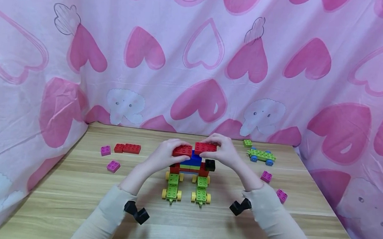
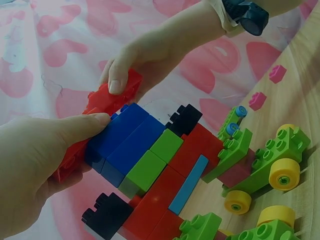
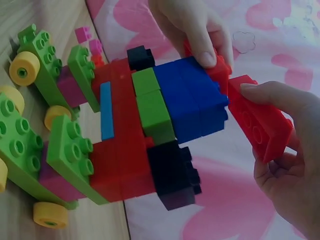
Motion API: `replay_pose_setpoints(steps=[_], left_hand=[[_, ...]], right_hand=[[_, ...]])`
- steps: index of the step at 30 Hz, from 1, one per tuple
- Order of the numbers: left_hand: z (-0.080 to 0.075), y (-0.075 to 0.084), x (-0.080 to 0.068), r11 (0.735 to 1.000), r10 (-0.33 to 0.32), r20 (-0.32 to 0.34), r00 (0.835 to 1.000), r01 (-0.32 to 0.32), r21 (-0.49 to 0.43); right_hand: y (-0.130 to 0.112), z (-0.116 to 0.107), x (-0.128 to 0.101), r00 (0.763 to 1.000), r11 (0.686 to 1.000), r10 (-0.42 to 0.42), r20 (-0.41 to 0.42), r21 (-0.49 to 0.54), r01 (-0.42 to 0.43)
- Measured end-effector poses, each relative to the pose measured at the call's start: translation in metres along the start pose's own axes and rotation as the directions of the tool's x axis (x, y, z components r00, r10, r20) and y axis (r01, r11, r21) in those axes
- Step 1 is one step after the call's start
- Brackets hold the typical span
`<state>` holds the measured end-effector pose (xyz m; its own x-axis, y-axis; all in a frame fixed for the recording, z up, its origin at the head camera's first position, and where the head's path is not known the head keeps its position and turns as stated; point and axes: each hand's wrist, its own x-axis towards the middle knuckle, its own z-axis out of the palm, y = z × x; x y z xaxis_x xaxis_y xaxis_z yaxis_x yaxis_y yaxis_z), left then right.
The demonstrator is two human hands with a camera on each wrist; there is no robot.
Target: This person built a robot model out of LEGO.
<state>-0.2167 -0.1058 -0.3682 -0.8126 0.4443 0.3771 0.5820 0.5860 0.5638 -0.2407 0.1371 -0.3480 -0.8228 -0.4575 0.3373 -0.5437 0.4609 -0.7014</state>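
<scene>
A toy-brick figure stands mid-table on two green wheeled bases [image 1: 172,191] with yellow wheels. Its body stacks red bricks [image 3: 117,165], green bricks [image 3: 155,117] and blue bricks [image 3: 187,100], with a black brick [image 1: 210,165] jutting out at either side. My left hand [image 1: 165,154] grips a red brick [image 1: 182,150] at the left of the blue top. Between thumb and fingers, my right hand [image 1: 223,153] pinches another red brick [image 3: 260,117] at the right; in the right wrist view its hollow underside shows, tilted and beside the blue studs.
Magenta bricks [image 1: 113,166] and red bricks [image 1: 131,148] lie at the left of the table. To the right are a green wheeled base [image 1: 262,155] with blue wheels, a small green brick [image 1: 247,143] and magenta bricks [image 1: 266,176]. A heart-patterned curtain [image 1: 199,98] hangs behind.
</scene>
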Motion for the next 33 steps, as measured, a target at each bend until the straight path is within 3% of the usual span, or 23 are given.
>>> replay_pose_setpoints(steps=[14,33], left_hand=[[0.0013,-0.0006,0.0003,1.0,0.0,-0.005,1.0,0.0,0.0],[0.0008,0.0019,-0.0002,0.999,-0.026,-0.009,1.0,0.026,-0.019]], right_hand=[[0.0041,0.0088,0.0013,0.999,0.999,-0.019,0.046,0.042,0.017],[-0.0046,0.0081,0.0005,0.997,0.999,-0.032,0.064,-0.023,0.034]])
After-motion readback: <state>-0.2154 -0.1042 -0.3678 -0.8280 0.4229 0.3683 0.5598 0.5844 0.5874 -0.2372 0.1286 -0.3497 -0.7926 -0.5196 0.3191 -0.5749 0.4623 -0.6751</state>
